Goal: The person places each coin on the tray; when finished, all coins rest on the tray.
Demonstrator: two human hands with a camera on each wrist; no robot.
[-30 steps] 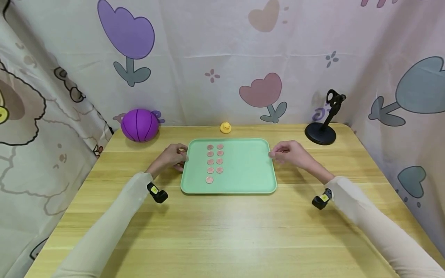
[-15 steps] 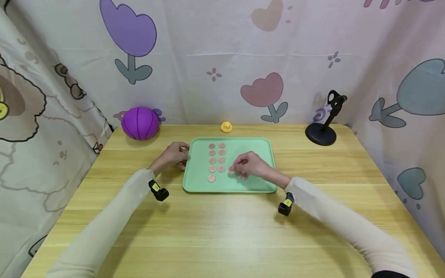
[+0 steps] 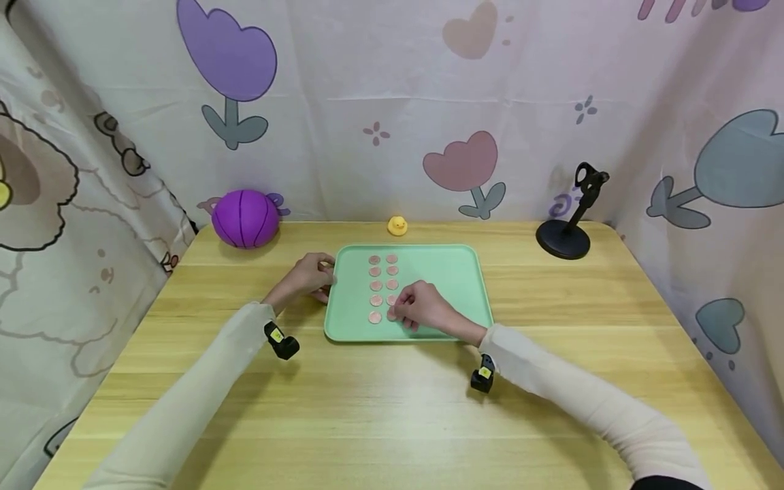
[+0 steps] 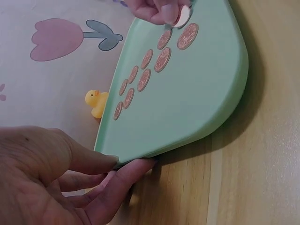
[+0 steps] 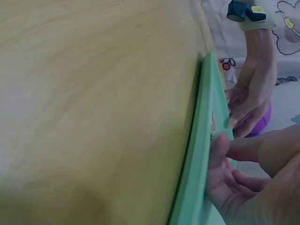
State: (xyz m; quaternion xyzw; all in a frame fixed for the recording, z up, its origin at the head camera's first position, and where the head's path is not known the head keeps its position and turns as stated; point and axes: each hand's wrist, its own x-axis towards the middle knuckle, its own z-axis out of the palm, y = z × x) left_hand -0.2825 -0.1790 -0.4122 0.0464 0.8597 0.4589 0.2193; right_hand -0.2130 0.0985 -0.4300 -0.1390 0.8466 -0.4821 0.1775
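A pale green tray [image 3: 450, 272] lies on the table with several copper-coloured coins [image 3: 375, 286] set flat in two columns on its left half. My left hand [image 3: 310, 275] grips the tray's left rim, thumb on the edge and fingers curled below, as the left wrist view shows. Over the tray, my right hand [image 3: 425, 306] pinches one coin [image 4: 183, 17] between thumb and fingers, tilted, at the near end of the second column. In the right wrist view the thumb and fingers [image 5: 219, 145] hide most of that coin.
On the wooden table [image 3: 392, 408], a yellow toy duck [image 3: 397, 226] sits behind the tray. A purple ball [image 3: 245, 219] stands at the back left and a black stand [image 3: 566, 235] at the back right. A patterned curtain [image 3: 343, 163] hangs behind.
From the tray's right edge, my right hand has moved left over the tray to the near end of the second column, a coin in its fingers. The left hand stays on the rim.
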